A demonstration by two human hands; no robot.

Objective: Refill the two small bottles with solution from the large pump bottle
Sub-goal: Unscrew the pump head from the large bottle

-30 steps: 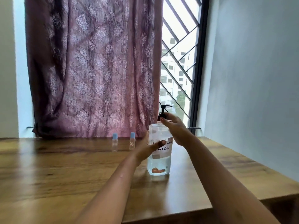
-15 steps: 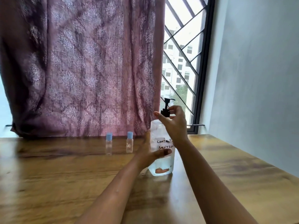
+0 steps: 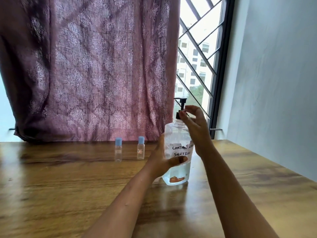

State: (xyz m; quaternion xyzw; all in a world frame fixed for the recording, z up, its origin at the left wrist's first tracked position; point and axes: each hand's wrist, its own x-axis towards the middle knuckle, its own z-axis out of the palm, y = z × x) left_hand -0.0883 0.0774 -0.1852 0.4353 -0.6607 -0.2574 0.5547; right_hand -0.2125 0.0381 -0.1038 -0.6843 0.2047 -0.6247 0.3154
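Observation:
A large clear pump bottle [image 3: 178, 140] with a handwritten white label and a black pump stands on the wooden table [image 3: 68, 186], partly filled with clear liquid. My left hand [image 3: 163, 160] wraps around its body, thumb across the label. My right hand [image 3: 193, 124] pinches the black collar of the pump at the bottle's neck. Two small clear bottles with blue caps stand upright behind and to the left: one small bottle [image 3: 118, 150] further left, the other small bottle [image 3: 140, 148] nearer the pump bottle. Both are capped.
A maroon patterned curtain [image 3: 85, 66] hangs behind the table. A window with a black diagonal grille [image 3: 199, 54] is at the back right. A pale wall [image 3: 274, 83] runs along the table's right edge.
The view has shifted closer to the table. My right hand has risen from the bottle's shoulder to the pump collar. My left hand keeps its hold on the bottle's body.

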